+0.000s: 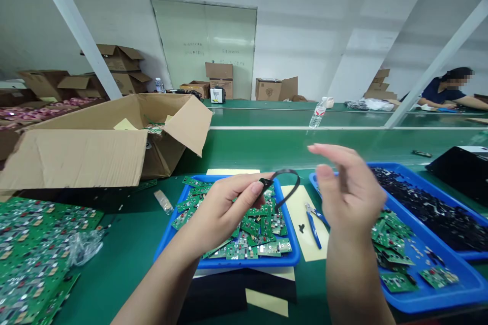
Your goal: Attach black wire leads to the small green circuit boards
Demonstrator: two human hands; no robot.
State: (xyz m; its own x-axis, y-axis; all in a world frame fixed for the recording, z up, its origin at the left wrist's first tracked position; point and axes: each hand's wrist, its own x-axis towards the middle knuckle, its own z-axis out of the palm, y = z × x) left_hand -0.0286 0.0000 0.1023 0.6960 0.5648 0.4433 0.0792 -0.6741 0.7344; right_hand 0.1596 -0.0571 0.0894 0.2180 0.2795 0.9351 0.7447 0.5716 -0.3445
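Note:
My left hand [224, 208] pinches a thin black strip [297, 181] by a small dark block at one end, thumb on top. The strip's free part curls to the right in a loop. Below it lies a blue tray [247, 263] heaped with small green circuit boards [249, 226]. To the right, my right hand [351, 198] is raised, its thumb and fingers apart with nothing between them. Between the hands, blue-handled cutters [314, 228] and a small black part [301, 228] rest on yellow paper [299, 198].
At right, a blue tray [430, 304] holds some boards; another contains black parts [423, 208]. Board panels [34, 244] and an open cardboard box [87, 155] are on the left. A water bottle [317, 113] stands farther back. Another person [446, 89] sits far right.

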